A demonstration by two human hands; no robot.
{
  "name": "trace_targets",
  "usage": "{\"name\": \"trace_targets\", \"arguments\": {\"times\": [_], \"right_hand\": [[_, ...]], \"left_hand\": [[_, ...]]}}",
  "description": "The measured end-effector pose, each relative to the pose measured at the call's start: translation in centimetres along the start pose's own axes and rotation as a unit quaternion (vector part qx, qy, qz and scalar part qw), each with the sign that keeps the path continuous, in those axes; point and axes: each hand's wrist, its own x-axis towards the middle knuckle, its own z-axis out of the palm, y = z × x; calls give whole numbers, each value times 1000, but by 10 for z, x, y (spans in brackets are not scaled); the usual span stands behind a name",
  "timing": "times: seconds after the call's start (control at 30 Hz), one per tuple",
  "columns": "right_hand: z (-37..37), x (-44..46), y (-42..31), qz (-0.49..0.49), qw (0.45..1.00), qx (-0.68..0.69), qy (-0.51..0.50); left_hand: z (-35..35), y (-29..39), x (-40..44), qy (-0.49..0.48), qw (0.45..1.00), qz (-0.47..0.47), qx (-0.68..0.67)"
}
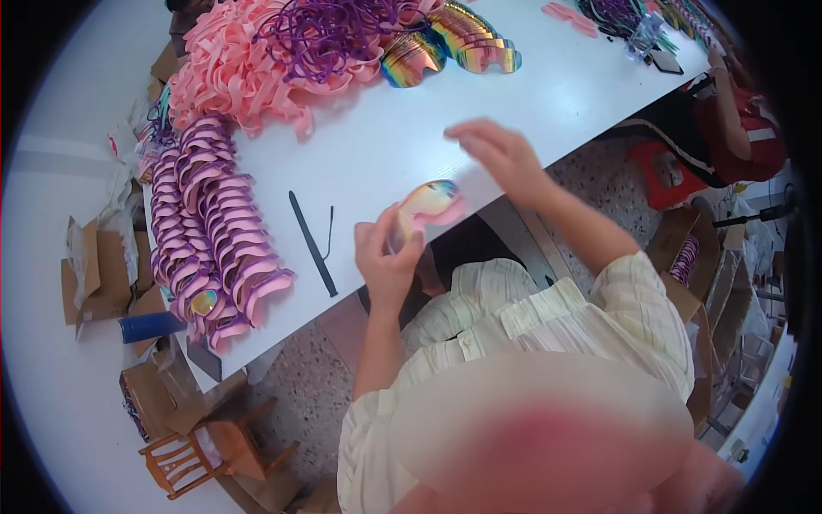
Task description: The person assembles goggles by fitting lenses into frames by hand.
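Observation:
My left hand (387, 257) is closed on a pink goggle frame with a shiny rainbow lens (428, 201), held just above the table's front edge. To its right my right hand (501, 154) is raised over the table edge, fingers stretched out and slightly blurred, with nothing visible in it and apart from the goggles. A dark flat tool (312, 244) and a thin dark strip (330, 231) lie on the white table (360, 154) left of my left hand.
Rows of stacked pink and purple frames (231, 214) lie at left. Behind are pink straps (227, 68), purple cords (330, 38) and mirrored lenses (488, 51). Another person (741, 128) sits at right near a red stool (659, 184). A wooden chair (205, 450) stands lower left.

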Motion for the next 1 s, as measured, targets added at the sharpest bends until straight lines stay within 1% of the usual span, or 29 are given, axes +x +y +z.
{"name": "trace_targets", "arguments": {"times": [0.07, 0.1, 0.13, 0.2, 0.3, 0.4, 0.43, 0.53, 0.57, 0.67, 0.77, 0.83, 0.87, 0.9, 0.97, 1.0], "right_hand": [[-17, 56, 31, -88, 987, -135, 8], [-22, 87, 45, -115, 977, -177, 9], [-23, 117, 56, -143, 965, -218, 8], [-7, 168, 67, -59, 969, -238, 2], [25, 230, 62, -129, 971, -204, -3], [64, 286, 61, -251, 935, -219, 121], [71, 299, 50, -323, 886, -291, 159], [90, 340, 54, -233, 916, -321, 55], [89, 343, 52, -236, 919, -313, 35], [80, 354, 29, -215, 917, -334, 33], [77, 386, 37, -248, 930, -216, 167], [63, 387, 15, -134, 975, -121, 131], [56, 383, 7, -74, 988, -71, 115], [55, 377, 0, -43, 995, -21, 83], [47, 354, -7, -75, 997, 10, 34], [46, 327, -17, -88, 996, 24, 5]], "left_hand": [[-9, -13, 6, 43, 998, 37, 38], [-11, -21, 9, 67, 993, 73, 57], [-10, -25, 9, 70, 994, 64, 59], [-8, -33, 9, 80, 994, 47, 66], [-5, -40, 9, 101, 994, 33, 30], [-3, -36, 9, 108, 993, 8, 50], [-3, -34, 10, 108, 992, 12, 58], [-1, -29, 12, 107, 991, 20, 80], [-1, -29, 13, 108, 990, 21, 86], [-1, -28, 13, 118, 990, 25, 77], [2, -26, 12, 118, 991, 13, 60], [3, -26, 16, 116, 992, 13, 52], [3, -29, 15, 115, 992, 15, 50], [1, -29, 15, 111, 993, 17, 47], [-2, -27, 18, 108, 994, 1, 29], [-3, -27, 16, 107, 994, -13, 19]]}}
